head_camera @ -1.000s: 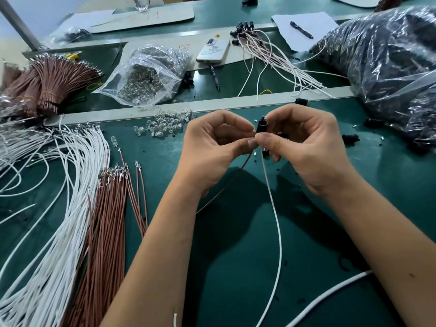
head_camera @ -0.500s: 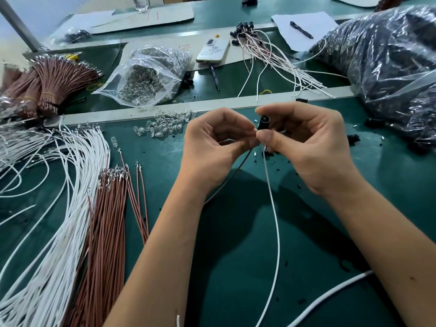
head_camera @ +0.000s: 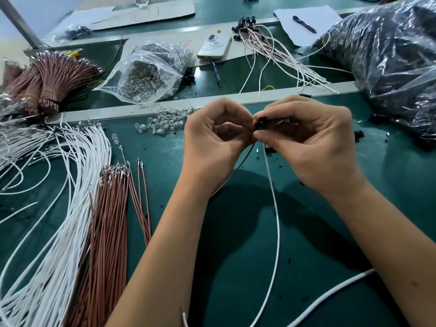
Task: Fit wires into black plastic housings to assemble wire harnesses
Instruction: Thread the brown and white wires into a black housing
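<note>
**Two hands working a black housing over the green mat**

The right hand [head_camera: 313, 147] is pinching a small black housing [head_camera: 261, 124] between thumb and forefinger, its other fingers curled in behind, and the round open end of the housing is facing up toward the camera. The left hand [head_camera: 212, 142] is meeting it from the other side, fingers curled with the thumb tip pressing against the right thumb just under the housing; what exactly its fingertips are gripping is hidden (a wire end, most likely, but the frame is not showing it). A white wire [head_camera: 274, 204] is hanging down from below the right thumb and trailing toward the person over the green mat [head_camera: 247, 267]. A brown wire [head_camera: 238, 167] is running down from between the two hands and passing under the left wrist.

Out to the left of the left hand, a sheaf of loose white wires [head_camera: 59, 208] is lying beside a sheaf of brown wires [head_camera: 106, 220]. Just beyond the left hand, small clear bulbs [head_camera: 165, 122] are lying scattered, and farther beyond them a clear bag of bulbs [head_camera: 146, 74] is sitting open. Beyond the right hand, finished harnesses [head_camera: 271, 48] are fanning out next to a phone [head_camera: 214, 46]. To the right of the right hand, a large plastic bag of black parts [head_camera: 389, 62] is slumping on the mat.
</note>
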### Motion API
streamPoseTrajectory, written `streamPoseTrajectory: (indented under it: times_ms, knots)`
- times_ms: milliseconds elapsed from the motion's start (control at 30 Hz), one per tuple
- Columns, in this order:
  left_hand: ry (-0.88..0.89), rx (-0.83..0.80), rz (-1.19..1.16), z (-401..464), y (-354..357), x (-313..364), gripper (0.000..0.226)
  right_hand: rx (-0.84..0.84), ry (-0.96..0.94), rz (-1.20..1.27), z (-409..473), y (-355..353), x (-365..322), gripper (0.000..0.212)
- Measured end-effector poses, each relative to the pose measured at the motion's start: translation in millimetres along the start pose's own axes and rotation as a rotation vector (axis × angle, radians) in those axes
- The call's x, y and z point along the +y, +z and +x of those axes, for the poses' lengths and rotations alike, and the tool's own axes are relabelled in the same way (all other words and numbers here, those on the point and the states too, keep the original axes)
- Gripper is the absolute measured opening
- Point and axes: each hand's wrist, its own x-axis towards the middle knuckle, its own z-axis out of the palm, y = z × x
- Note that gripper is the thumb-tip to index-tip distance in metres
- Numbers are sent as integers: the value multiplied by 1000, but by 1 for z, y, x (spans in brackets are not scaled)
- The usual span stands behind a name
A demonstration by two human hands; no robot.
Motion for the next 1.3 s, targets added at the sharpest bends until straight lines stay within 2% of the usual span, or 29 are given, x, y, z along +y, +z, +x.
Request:
streamPoseTrajectory:
  times_ms: [367, 700, 1300]
  knots:
    - [13, 6, 60, -1, -1, 1, 29, -11, -22, -39, 0, -1, 2, 24]
    - [1, 18, 45, 0, 0, 1, 32, -18, 33, -5, 1, -3, 7, 23]
    - [31, -13, 38, 1, -1, -1, 29, -7, 21, 16, 0, -2, 1, 25]
